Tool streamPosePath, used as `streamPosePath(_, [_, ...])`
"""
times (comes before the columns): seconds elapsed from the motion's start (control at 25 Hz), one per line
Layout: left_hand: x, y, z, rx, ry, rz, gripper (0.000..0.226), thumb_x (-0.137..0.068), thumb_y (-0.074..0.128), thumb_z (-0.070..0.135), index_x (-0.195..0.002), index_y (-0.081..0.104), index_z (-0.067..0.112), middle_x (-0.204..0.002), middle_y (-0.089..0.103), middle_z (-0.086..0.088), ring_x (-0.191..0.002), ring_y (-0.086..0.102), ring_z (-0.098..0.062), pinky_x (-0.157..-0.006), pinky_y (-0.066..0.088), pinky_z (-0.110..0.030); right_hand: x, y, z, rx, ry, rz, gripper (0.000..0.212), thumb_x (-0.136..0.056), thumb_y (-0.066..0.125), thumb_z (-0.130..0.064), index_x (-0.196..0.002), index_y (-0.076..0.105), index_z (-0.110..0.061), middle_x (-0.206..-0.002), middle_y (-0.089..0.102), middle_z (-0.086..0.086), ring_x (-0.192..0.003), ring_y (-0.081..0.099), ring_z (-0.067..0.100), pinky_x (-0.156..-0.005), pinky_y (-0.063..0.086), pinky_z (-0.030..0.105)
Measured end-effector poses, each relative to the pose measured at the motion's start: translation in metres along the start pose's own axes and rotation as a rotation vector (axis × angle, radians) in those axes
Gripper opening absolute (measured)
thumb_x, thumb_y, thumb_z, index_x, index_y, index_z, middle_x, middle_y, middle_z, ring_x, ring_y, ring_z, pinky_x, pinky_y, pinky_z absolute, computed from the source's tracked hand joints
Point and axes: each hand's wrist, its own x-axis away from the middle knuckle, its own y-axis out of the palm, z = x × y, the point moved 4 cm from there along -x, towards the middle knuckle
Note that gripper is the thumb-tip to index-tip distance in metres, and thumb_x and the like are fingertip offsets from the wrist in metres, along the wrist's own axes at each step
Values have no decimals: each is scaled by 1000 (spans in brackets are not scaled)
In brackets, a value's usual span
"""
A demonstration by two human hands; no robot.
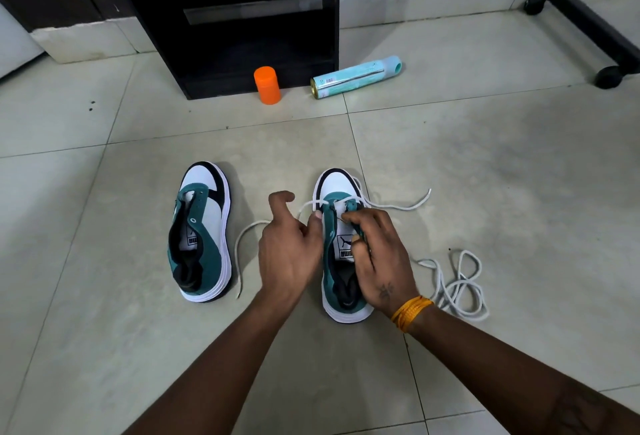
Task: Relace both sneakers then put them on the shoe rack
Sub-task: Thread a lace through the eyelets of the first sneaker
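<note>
Two teal, white and black sneakers stand on the tiled floor, toes pointing away. The left sneaker has no lace in it. The right sneaker has a white lace threaded through its lowest eyelets, one end trailing right and the other running left behind my left hand. My left hand pinches that lace at the shoe's left eyelet row. My right hand grips the shoe's right eyelet flap. A second white lace lies loosely coiled on the floor to the right.
A black shelf unit stands at the back. An orange container stands in front of it, and a light blue spray can lies on its side to the right. A black wheeled stand leg crosses the far right.
</note>
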Motion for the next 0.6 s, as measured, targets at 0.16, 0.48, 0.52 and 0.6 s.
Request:
streamPosePath(0.16, [13, 11, 7, -23, -76, -72, 40, -94, 59, 62, -84, 57, 23, -72, 65, 8, -74, 65, -20, -69, 51, -39, 5, -7, -7, -191, -22, 57, 45, -79, 56, -9, -123, 63, -15, -125, 58, -2, -123, 56, 17, -100, 49, 37])
streamPosePath(0.48, [20, 15, 6, 6, -113, -75, 49, -81, 62, 73, -109, 59, 32, -106, 68, 14, -96, 65, -14, -86, 54, -38, -52, -7, 37, 145, 190, -133, 42, -86, 48, -19, -125, 63, -19, -120, 56, 4, -110, 60, 25, -96, 51, 41])
streamPosePath(0.52, [21, 15, 7, -5, -106, -84, 53, -80, 61, 75, -113, 57, 34, -109, 68, 14, -98, 64, -14, -87, 54, -39, -57, -7, 41, 197, 188, -175, 34, -87, 52, -20, -118, 65, -19, -114, 58, 5, -107, 60, 28, -93, 51, 41])
streamPosePath(0.6, [22, 15, 9, -32, -91, -85, 54, -80, 61, 75, -115, 56, 34, -108, 66, 12, -96, 64, -15, -84, 55, -39, -67, -12, 42, 229, 181, -174, 12, -87, 61, -21, -97, 67, -20, -99, 61, 4, -97, 61, 29, -87, 51, 40])
